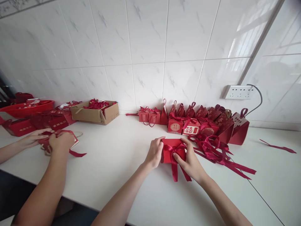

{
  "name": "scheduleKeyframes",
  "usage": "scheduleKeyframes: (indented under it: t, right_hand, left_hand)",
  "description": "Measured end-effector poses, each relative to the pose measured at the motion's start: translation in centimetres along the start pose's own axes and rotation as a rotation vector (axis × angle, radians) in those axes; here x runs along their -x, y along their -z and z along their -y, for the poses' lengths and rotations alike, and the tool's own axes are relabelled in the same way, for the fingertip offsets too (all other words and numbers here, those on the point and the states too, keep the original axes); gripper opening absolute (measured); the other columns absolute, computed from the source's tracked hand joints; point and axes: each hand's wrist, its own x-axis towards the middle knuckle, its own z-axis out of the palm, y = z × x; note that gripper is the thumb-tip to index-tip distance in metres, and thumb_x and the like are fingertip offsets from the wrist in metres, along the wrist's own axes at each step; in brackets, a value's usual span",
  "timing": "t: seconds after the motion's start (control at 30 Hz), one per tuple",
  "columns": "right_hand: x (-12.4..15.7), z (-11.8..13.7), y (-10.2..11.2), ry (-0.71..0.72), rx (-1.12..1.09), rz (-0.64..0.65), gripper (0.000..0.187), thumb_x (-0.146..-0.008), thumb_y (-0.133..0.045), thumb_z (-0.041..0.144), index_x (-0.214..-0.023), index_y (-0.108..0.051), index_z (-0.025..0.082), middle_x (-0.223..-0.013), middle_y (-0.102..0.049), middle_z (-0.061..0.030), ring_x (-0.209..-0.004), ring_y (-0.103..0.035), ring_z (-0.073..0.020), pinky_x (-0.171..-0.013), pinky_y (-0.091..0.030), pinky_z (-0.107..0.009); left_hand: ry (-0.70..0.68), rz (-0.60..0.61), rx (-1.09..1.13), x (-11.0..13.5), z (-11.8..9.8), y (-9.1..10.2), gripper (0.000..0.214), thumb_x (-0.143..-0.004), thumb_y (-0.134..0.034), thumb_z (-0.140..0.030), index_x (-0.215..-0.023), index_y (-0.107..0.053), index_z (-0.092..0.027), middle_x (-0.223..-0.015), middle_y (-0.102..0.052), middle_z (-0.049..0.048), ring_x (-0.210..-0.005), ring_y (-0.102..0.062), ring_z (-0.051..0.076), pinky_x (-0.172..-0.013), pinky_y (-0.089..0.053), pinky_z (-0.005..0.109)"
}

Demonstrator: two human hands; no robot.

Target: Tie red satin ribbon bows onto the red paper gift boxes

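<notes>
Between my two hands is a small red gift box [168,158] with a dark red ribbon [174,171] tied in a bow on its upper face. Two ribbon tails hang down over its near side. My left hand [154,153] is closed against the box's left side. On the right side, my right hand [188,160] grips the box, its thumb resting on the bow. The underside of the box is hidden. Just right of my right hand lies a loose pile of dark red ribbons [213,150] on the white table [113,160].
Finished-looking red boxes [175,126] stand in rows along the tiled wall. A cardboard box [94,114] of ribbons and a red basin [25,110] are at left. A co-worker's hands [61,141] handle a red box there. One ribbon strip [277,146] lies far right, below a socket [239,92].
</notes>
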Motion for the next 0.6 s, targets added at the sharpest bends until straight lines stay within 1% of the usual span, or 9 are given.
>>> scheduleKeyframes:
  t: [0.07, 0.13, 0.2, 0.27, 0.3, 0.37, 0.47, 0.53, 0.6]
  right_hand:
    - [0.0, 0.0, 0.0, -0.012, 0.002, 0.001, 0.061, -0.082, -0.051, 0.047, -0.130, -0.023, 0.021, -0.132, -0.039, -0.0143, -0.124, -0.042, -0.0274, -0.103, -0.037, -0.047]
    - [0.0, 0.0, 0.1, -0.025, 0.002, 0.008, 0.062, -0.082, -0.051, 0.048, -0.130, -0.023, 0.022, -0.131, -0.040, -0.0139, -0.125, -0.041, -0.0275, -0.102, -0.038, -0.048]
    - [0.0, 0.0, 0.1, -0.029, 0.001, 0.011, 0.062, -0.082, -0.051, 0.048, -0.130, -0.022, 0.023, -0.131, -0.040, -0.0141, -0.124, -0.042, -0.0280, -0.102, -0.038, -0.049]
    - [0.0, 0.1, 0.2, -0.032, 0.001, 0.010, 0.062, -0.082, -0.051, 0.050, -0.130, -0.023, 0.023, -0.131, -0.040, -0.0145, -0.122, -0.044, -0.0287, -0.101, -0.038, -0.050]
    - [0.0, 0.1, 0.2, -0.034, 0.001, 0.009, 0.062, -0.082, -0.051, 0.051, -0.130, -0.023, 0.023, -0.130, -0.040, -0.0147, -0.121, -0.045, -0.0291, -0.101, -0.038, -0.051]
    - [0.0, 0.0, 0.2, -0.038, 0.000, 0.009, 0.062, -0.082, -0.050, 0.052, -0.129, -0.023, 0.023, -0.130, -0.040, -0.0153, -0.119, -0.046, -0.0295, -0.100, -0.039, -0.051]
    - [0.1, -0.2, 0.1, -0.027, -0.004, -0.002, 0.062, -0.082, -0.050, 0.053, -0.129, -0.023, 0.023, -0.133, -0.038, -0.0155, -0.119, -0.047, -0.0297, -0.100, -0.039, -0.051]
    - [0.0, -0.4, 0.0, -0.024, 0.001, -0.014, 0.062, -0.082, -0.050, 0.054, -0.129, -0.025, 0.023, -0.133, -0.039, -0.0155, -0.121, -0.045, -0.0301, -0.101, -0.039, -0.051]
    - [0.0, -0.6, -0.1, -0.033, 0.011, -0.020, 0.065, -0.081, -0.050, 0.056, -0.130, -0.025, 0.023, -0.134, -0.040, -0.0155, -0.123, -0.044, -0.0309, -0.101, -0.038, -0.051]
  left_hand:
    - [0.155, -0.102, 0.181, -0.7, -0.3, 0.2, 0.026, -0.090, -0.043, -0.032, -0.102, -0.064, -0.022, -0.107, -0.063, 0.0078, -0.104, -0.052, 0.020, -0.084, -0.043, 0.027]
    - [0.359, -0.269, 0.437, -1.5, -0.6, 0.7, 0.036, -0.092, -0.034, -0.043, -0.107, -0.058, -0.020, -0.103, -0.063, 0.0094, -0.093, -0.057, 0.020, -0.072, -0.047, 0.029]
    - [0.524, -0.430, 0.638, -2.2, -0.6, 1.5, 0.042, -0.090, -0.028, -0.049, -0.112, -0.050, -0.020, -0.101, -0.062, 0.0106, -0.082, -0.060, 0.020, -0.064, -0.048, 0.030]
    - [0.610, -0.534, 0.691, -2.7, -0.2, 2.1, 0.042, -0.090, -0.024, -0.047, -0.114, -0.045, -0.019, -0.101, -0.060, 0.0113, -0.074, -0.061, 0.018, -0.058, -0.046, 0.028]
    - [0.627, -0.550, 0.667, -2.8, 0.0, 2.3, 0.040, -0.091, -0.023, -0.043, -0.113, -0.044, -0.018, -0.101, -0.058, 0.0115, -0.071, -0.060, 0.016, -0.056, -0.045, 0.027]
    - [0.617, -0.526, 0.600, -2.7, 0.3, 2.0, 0.035, -0.090, -0.027, -0.038, -0.109, -0.048, -0.017, -0.103, -0.058, 0.0113, -0.070, -0.059, 0.015, -0.055, -0.043, 0.025]
    - [0.514, -0.406, 0.514, -1.7, 0.2, 0.8, 0.020, -0.084, -0.047, -0.031, -0.092, -0.060, -0.018, -0.101, -0.062, 0.0080, -0.081, -0.059, 0.017, -0.062, -0.044, 0.024]
    - [0.375, -0.280, 0.426, -0.8, -0.1, 0.0, 0.009, -0.076, -0.060, -0.022, -0.085, -0.064, -0.020, -0.098, -0.064, 0.0055, -0.094, -0.056, 0.020, -0.074, -0.046, 0.026]
    - [0.176, -0.126, 0.221, 0.0, -0.3, -0.4, 0.017, -0.071, -0.066, -0.017, -0.088, -0.066, -0.021, -0.098, -0.065, 0.0050, -0.103, -0.052, 0.023, -0.088, -0.042, 0.029]
